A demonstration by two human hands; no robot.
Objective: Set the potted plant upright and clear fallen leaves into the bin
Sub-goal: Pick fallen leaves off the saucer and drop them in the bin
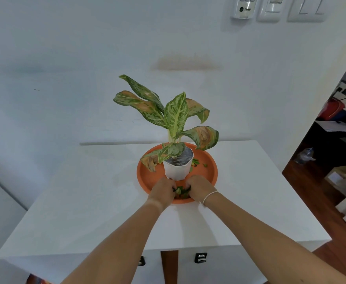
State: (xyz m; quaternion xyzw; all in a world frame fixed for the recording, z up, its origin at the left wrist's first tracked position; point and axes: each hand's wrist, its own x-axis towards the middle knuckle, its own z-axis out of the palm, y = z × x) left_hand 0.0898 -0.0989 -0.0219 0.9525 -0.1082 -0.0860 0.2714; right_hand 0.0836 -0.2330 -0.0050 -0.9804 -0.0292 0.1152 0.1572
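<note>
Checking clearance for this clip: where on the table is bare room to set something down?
The white table is bare left of the orange tray, right of it, and along the near edge. The tray itself is crowded: potted plant, leaf bits, left hand, right hand.

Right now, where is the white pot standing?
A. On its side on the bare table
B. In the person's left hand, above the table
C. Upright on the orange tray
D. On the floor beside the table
C: the pot stands upright on the tray, while the left hand and the right hand gather leaf bits at the tray's near edge.
</note>
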